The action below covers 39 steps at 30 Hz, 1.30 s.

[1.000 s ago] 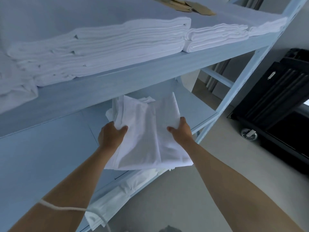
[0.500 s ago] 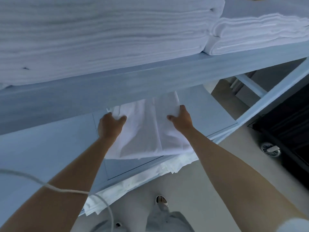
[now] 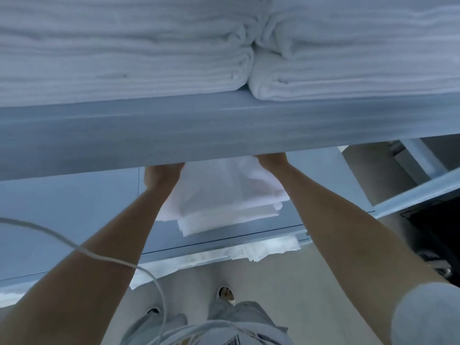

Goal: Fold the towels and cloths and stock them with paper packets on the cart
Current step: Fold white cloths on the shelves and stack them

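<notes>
Two stacks of folded white towels [image 3: 124, 58] fill the upper shelf [image 3: 224, 135], touching each other near its middle; below it we count one middle shelf [image 3: 62, 220], one folded cloth [image 3: 224, 195], and two bare forearms reaching in; since a second ago we have pushed the cloth deeper under the upper shelf, so that its near edge now lies inside the middle shelf's front edge instead of overhanging it; we judge the stocking of this piece nearly done, with only the release left; one more strip of white fabric [image 3: 261, 249] peeks from under the middle shelf's front edge; one thin white cable [image 3: 104, 257] crosses our left forearm; our left hand [image 3: 161, 175] sits at the cloth's left side and our right hand [image 3: 272, 161] at its right side, both touching it; their fingers are hidden behind the upper shelf, so we cannot tell whether they pinch or lie flat.
</notes>
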Tool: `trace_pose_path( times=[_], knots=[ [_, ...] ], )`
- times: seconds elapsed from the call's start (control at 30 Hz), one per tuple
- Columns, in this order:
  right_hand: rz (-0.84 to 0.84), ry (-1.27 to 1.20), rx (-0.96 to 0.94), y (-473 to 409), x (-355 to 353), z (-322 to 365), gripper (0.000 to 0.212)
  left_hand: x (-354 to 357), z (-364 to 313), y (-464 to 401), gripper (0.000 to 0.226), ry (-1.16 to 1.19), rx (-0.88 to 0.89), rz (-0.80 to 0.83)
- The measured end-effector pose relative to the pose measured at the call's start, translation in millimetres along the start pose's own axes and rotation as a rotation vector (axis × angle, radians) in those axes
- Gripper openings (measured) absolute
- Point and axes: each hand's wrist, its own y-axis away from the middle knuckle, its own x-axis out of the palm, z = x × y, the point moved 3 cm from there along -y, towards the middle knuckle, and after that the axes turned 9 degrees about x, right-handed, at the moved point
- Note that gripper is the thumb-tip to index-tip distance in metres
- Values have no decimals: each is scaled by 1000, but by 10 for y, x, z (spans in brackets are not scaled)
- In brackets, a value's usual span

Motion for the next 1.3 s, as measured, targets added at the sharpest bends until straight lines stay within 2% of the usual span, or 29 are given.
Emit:
trace_pose_path(
  times=[0.07, 0.13, 0.2, 0.23, 0.33, 0.4, 0.43, 0.47, 0.53, 0.6, 0.7, 0.87, 1.03, 1.3],
  knots=[
    [-8, 40, -79, -75, -16, -5, 22, 52, -12, 8, 53, -2, -28, -4],
    [74, 66, -54, -147, 3, -95, 8, 108, -9, 19, 46, -16, -36, 8],
    [134, 53, -25, -204, 47, -159, 36, 169, 19, 25, 39, -62, -28, 35],
    [106, 13, -54, -250, 62, -176, 42, 203, 34, 25, 37, -84, -15, 41],
    [126, -121, -50, -270, 96, -241, 43, 332, 70, 10, 34, -110, 53, 62],
    [168, -105, -41, -269, 111, -327, 29, 452, 203, -21, 43, -146, -14, 186],
    [227, -44, -4, -283, 142, -424, 10, 501, 309, -13, 56, -150, -113, 282],
    [297, 40, 61, -293, 163, -522, 16, 536, 416, 15, 69, -132, -214, 368],
    [410, 181, 235, -302, 199, -751, 66, 571, 585, 79, 81, -58, -309, 418],
    [417, 155, 284, -309, 211, -896, 80, 600, 655, 116, 80, -16, -303, 390],
    [458, 116, 327, -271, 297, -1075, 82, 652, 686, 146, 82, 26, -309, 381],
    [480, -53, 382, -210, 433, -1189, 96, 763, 792, 313, 96, 220, -457, 421],
    [482, -156, 445, -155, 517, -1337, 100, 866, 875, 397, 93, 395, -450, 386],
    [455, -161, 454, -53, 579, -1399, 99, 887, 926, 449, 94, 360, -437, 381]
  ],
)
